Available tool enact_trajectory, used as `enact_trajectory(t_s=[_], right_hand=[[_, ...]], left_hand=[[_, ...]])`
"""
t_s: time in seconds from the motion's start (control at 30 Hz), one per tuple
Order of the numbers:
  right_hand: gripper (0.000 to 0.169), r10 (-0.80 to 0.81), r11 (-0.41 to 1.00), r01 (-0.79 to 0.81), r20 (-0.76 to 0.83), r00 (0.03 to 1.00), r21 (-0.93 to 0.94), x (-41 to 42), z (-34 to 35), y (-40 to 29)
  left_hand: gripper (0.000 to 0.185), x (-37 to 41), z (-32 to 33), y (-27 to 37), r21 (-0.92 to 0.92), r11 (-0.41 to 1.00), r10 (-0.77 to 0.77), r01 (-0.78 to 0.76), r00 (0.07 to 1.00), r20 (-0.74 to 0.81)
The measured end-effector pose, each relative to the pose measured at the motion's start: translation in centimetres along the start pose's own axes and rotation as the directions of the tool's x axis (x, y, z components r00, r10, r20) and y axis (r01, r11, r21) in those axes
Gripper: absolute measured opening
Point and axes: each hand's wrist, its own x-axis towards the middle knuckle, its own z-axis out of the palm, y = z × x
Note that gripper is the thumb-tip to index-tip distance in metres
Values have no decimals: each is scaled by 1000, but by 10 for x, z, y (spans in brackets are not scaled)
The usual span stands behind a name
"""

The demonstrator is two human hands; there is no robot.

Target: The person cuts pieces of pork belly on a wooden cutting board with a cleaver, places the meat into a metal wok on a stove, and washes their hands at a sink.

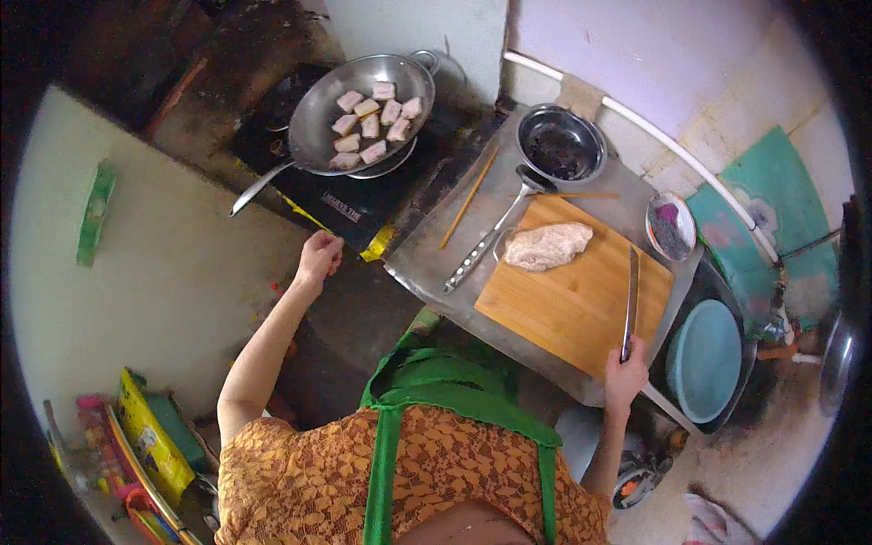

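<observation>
My right hand grips the handle of a kitchen knife, its blade lying along the right side of a wooden cutting board. A pale, lumpy piece of raw meat rests near the board's upper left corner. Beside the front edge of a black gas stove, my left hand has its fingers curled. Whether those fingertips touch anything is hidden. On the stove sits a steel wok with several pale rectangular pieces of food spread inside, its handle towards me.
A slotted metal skimmer and chopsticks lie left of and behind the board. Behind them stands a metal bowl of dark contents. A small dish and a blue basin are at the right.
</observation>
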Motion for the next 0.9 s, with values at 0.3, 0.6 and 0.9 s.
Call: enact_trajectory(t_s=[0.3, 0.6, 0.9], right_hand=[[34, 19, 980, -30, -59, 998, -195, 9, 32, 10], [40, 118, 982, -152, -257, 959, -116, -4, 59, 3], [38, 249, 964, -262, -184, 951, -53, -7, 59, -5]], left_hand=[[14, 19, -11, -9, 97, 990, 78, -97, 979, 191], [26, 9, 180, 15, 225, 643, 474, -732, 611, 634], [51, -24, 283, 22, 324, 79, 639, -943, 298, 709]])
